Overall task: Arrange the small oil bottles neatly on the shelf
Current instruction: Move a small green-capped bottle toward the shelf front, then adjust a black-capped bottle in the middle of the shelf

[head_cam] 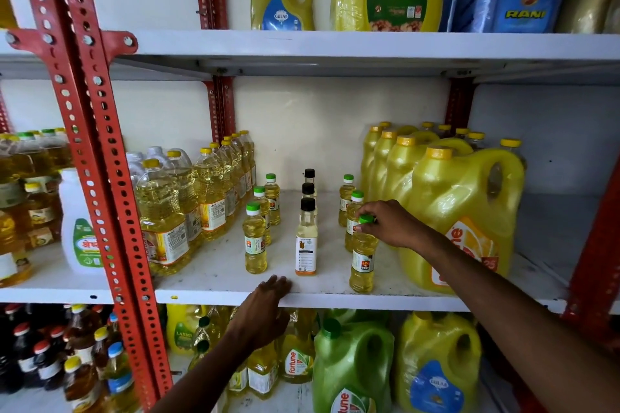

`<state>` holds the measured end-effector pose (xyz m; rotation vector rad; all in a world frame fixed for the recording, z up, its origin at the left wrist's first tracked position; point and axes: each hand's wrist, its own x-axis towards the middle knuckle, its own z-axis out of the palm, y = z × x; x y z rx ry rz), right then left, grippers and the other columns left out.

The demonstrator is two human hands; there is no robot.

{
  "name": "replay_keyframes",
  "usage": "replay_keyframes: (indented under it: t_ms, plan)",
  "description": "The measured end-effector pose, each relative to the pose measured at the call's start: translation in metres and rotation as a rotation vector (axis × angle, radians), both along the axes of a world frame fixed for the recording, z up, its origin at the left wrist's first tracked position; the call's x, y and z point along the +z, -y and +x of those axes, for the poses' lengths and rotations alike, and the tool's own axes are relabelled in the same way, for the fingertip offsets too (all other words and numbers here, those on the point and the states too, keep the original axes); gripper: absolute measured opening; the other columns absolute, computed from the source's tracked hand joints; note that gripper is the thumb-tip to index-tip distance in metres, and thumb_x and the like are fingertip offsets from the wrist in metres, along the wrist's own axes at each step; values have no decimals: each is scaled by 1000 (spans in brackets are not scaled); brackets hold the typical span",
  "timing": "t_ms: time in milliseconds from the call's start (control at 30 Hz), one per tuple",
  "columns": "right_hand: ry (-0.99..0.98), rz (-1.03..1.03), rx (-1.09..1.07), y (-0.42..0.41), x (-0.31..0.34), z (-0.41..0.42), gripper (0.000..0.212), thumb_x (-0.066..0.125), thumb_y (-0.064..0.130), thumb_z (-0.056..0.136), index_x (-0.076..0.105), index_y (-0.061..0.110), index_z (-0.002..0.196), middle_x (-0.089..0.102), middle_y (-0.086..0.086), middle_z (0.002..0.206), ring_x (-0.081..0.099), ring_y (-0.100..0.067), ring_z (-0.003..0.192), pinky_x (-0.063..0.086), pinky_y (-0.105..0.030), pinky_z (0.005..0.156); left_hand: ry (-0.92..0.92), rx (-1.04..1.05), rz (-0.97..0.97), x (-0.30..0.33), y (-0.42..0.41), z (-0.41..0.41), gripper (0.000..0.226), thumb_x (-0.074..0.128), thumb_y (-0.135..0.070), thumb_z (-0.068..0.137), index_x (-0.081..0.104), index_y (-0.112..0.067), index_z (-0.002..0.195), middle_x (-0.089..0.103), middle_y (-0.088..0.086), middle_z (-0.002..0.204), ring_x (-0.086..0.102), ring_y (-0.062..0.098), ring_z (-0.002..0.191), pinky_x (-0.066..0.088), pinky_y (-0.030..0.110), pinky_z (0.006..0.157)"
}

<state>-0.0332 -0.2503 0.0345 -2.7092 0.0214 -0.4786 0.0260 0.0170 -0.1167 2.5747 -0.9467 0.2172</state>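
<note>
Small oil bottles stand in three front-to-back rows on the white middle shelf (pixel 218 282). The left row has three green-capped bottles, the front one (pixel 255 241) nearest me. The middle row has three black-capped bottles, with the front one (pixel 306 238) nearest. The right row has green-capped bottles; my right hand (pixel 389 221) grips the cap of its front bottle (pixel 363 261), which stands upright near the shelf edge. My left hand (pixel 265 308) rests with fingers spread on the shelf's front lip, holding nothing.
Large clear oil bottles (pixel 164 218) crowd the left of the shelf, and big yellow jugs (pixel 459 211) fill the right. Red perforated uprights (pixel 100 144) frame the bay. Jugs stand on the upper shelf (pixel 335 43), and more bottles and jugs fill the lower shelf.
</note>
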Motion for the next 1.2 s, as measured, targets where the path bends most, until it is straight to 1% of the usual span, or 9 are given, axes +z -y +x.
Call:
replay_keyframes:
  t_ms: [167, 300, 400, 500, 633, 700, 933, 1100, 1200]
  plan:
    - [-45, -33, -35, -1, 1, 3, 40, 70, 33, 81, 64, 13, 115, 68, -14, 117, 63, -28, 106, 51, -34, 87, 12, 29, 22, 5, -13, 4, 62, 59, -25, 90, 32, -16, 145, 32, 4, 156, 22, 21, 147, 26, 37, 118]
    - [149, -142, -48, -18, 4, 14, 49, 63, 42, 83, 58, 14, 123, 64, -11, 124, 55, -29, 118, 48, -39, 98, 4, 48, 39, 3, -26, 10, 62, 62, -28, 88, 36, -19, 144, 38, 4, 153, 28, 20, 144, 29, 37, 118]
    - [167, -144, 77, -45, 8, 32, 49, 57, 24, 90, 44, 19, 138, 50, -7, 141, 41, -26, 132, 34, -34, 110, 4, 24, 37, 2, -29, 12, 64, 65, -25, 87, 36, -18, 144, 36, 4, 154, 26, 20, 145, 23, 35, 119]
    - [29, -177, 162, -65, 11, 54, 56, 51, 2, 89, 40, 19, 142, 40, -6, 150, 36, -24, 137, 28, -30, 113, -5, 10, 18, 2, -31, 14, 66, 64, -19, 86, 35, -19, 144, 33, 3, 156, 23, 19, 146, 20, 35, 119]
    - [-67, -140, 172, -70, 17, 77, 46, 48, -5, 88, 56, 14, 129, 55, -11, 137, 50, -28, 127, 39, -24, 99, -37, 8, -15, 2, -33, 19, 66, 65, -15, 83, 38, -21, 143, 37, 1, 154, 26, 18, 145, 23, 34, 118]
    - [-72, -128, 164, -71, 22, 82, 39, 52, -2, 88, 61, 14, 123, 60, -12, 130, 55, -27, 120, 35, -20, 88, -41, 6, -35, 1, -32, 20, 65, 64, -16, 81, 40, -22, 142, 41, 1, 151, 31, 18, 143, 26, 34, 117]
    - [-15, -69, 113, -75, 18, 85, 30, 65, 29, 86, 69, 9, 108, 69, -15, 108, 63, -28, 102, 38, -24, 76, -48, 20, -70, -1, -32, 22, 61, 63, -15, 78, 46, -20, 137, 51, 3, 144, 44, 23, 134, 37, 35, 110]
    - [-30, -39, 81, -81, 13, 88, 44, 70, 35, 80, 62, 15, 118, 65, -15, 121, 60, -28, 110, 40, -25, 81, -54, 11, -59, -1, -32, 21, 65, 63, -14, 80, 41, -19, 141, 42, 2, 151, 31, 20, 143, 27, 34, 117]
    - [-61, -35, 85, -83, 14, 87, 39, 71, 31, 80, 65, 15, 115, 65, -15, 120, 60, -27, 109, 42, -27, 81, -72, 17, -66, 0, -32, 21, 66, 64, -13, 80, 42, -20, 141, 41, 2, 152, 33, 22, 142, 32, 36, 116]
